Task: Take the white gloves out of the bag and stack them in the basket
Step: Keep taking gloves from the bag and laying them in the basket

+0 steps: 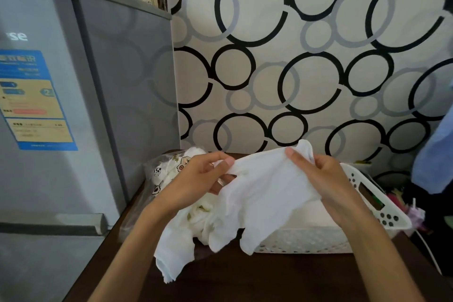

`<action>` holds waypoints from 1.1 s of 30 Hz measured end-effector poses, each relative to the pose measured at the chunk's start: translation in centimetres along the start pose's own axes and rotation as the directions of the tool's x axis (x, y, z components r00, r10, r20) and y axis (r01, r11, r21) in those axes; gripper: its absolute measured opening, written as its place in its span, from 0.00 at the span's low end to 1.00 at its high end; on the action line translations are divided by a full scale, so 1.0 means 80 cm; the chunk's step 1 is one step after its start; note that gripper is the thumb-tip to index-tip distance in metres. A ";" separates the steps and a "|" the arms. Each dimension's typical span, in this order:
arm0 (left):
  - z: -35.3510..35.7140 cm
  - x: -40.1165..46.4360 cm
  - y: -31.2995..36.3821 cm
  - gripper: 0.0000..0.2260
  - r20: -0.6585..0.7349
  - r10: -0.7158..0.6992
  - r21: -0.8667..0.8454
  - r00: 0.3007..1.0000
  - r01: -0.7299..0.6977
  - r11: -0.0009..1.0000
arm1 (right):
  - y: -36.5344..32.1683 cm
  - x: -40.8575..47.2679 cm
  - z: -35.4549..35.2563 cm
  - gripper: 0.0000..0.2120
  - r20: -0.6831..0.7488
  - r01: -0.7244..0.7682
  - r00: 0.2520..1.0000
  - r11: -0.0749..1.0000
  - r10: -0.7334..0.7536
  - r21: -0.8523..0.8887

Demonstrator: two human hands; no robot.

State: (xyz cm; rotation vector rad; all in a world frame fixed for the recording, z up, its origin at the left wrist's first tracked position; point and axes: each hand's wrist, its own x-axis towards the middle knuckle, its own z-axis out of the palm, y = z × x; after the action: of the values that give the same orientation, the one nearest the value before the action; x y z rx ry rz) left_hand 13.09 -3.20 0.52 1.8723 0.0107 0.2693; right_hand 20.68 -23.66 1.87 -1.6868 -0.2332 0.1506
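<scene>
Both hands' fingers (pixel 229 161) pinch a white glove (pixel 264 193) above the basket (pixel 382 206), fridge (pixel 61 105) left.

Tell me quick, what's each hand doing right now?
Left hand: pinching one edge of the white glove.
Right hand: gripping the same glove's other edge, above the basket.

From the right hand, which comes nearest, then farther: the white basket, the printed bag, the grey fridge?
From the right hand:
1. Basket, just under and right of it.
2. Bag, left, past the left hand.
3. Fridge, far left.
</scene>
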 end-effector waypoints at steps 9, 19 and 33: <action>0.032 0.022 -0.014 0.24 -0.169 0.036 0.301 0.985 0.017 0.954 | -0.013 -0.002 -0.023 0.08 -0.188 0.233 0.956 0.972 -0.223 0.033; 0.072 0.048 0.013 0.12 0.257 0.107 0.015 0.961 -0.115 0.993 | -0.016 0.003 -0.052 0.07 -0.214 0.286 0.937 0.958 -0.276 0.015; 0.076 0.019 0.046 0.11 -0.637 0.180 0.005 0.749 -0.230 0.973 | -0.026 -0.018 0.010 0.04 -0.187 0.542 0.821 0.839 -0.539 -0.041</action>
State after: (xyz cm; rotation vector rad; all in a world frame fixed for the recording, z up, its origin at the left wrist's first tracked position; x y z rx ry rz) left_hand 15.26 -9.86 2.51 1.6253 0.2564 1.0422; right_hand 18.99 -23.00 3.74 -1.5450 -0.5556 -0.4371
